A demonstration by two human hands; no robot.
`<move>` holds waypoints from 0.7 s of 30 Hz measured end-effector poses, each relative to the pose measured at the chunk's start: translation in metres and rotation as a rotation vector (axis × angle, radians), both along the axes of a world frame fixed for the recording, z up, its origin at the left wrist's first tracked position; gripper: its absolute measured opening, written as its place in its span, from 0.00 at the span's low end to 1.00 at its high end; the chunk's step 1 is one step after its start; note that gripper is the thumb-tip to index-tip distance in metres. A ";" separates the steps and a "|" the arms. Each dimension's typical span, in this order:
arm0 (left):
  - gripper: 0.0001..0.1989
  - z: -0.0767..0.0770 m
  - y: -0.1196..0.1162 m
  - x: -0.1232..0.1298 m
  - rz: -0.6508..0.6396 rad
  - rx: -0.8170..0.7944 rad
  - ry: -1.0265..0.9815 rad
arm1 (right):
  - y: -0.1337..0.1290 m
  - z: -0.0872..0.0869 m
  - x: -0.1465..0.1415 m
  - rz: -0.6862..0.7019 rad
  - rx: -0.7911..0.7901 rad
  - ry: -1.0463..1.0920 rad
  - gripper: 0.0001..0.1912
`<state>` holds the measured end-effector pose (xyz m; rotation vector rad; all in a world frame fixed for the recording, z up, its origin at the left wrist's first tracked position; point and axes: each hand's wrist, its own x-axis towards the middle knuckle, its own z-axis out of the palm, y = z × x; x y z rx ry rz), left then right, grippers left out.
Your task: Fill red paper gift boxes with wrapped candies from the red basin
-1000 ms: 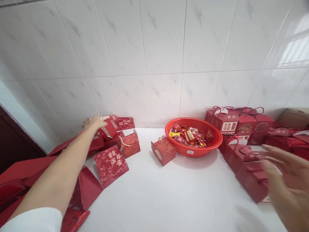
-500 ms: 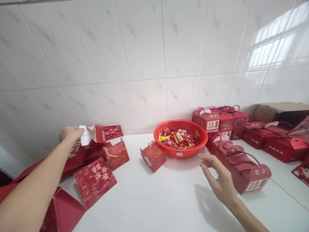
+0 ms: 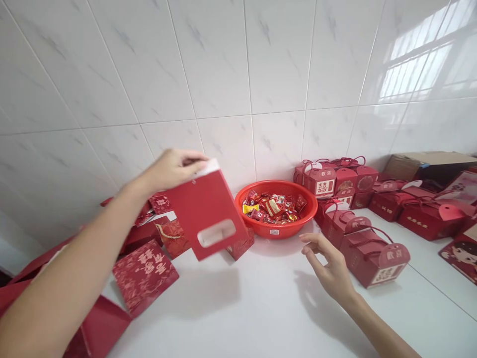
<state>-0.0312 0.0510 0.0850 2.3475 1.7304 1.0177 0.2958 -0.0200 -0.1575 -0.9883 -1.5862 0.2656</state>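
front handled gift box (image 3: 361,263): "歡喜" on end flap (image 3: 395,255), "囍" on pale panel (image 3: 387,274) below | rear handled gift box (image 3: 316,180) by wall: same "歡喜" and "囍" | patterned red carton (image 3: 145,276) at left: pale characters, "有" and "家" legible | red plastic basket (image 3: 298,227): white sticker (image 3: 274,232), print too small | dark-red gift box (image 3: 432,221) at right: gold lettering, unreadable

Open tabletop (image 3: 261,308), basin (image 3: 275,229) behind, boxes (image 3: 367,256) either side

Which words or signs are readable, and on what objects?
"歡喜": flaps of back box and front box
"囍": white label of each (front one blurrier)
Red carton in left hand: nothing readable
Too small or blurred: sticker on basin, gold print on dark box, characters on patterned packet, other prints
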 end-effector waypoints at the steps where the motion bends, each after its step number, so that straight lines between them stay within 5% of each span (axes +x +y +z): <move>1: 0.13 -0.006 -0.004 0.015 -0.104 -0.024 0.054 | 0.001 -0.001 0.000 -0.001 -0.006 -0.001 0.06; 5: 0.14 -0.043 -0.012 0.064 -0.552 -0.159 0.288 | 0.004 -0.004 0.001 -0.021 -0.039 -0.007 0.07; 7: 0.16 -0.062 -0.012 0.080 -0.664 -0.168 0.340 | 0.006 -0.005 0.002 -0.033 -0.046 -0.007 0.08; 13: 0.15 -0.101 -0.003 0.095 -0.732 -0.306 0.187 | 0.011 -0.008 0.004 -0.061 -0.066 -0.006 0.08; 21: 0.24 -0.105 0.016 0.067 -0.722 -0.493 -0.240 | 0.031 0.019 0.005 -0.047 -0.037 0.035 0.10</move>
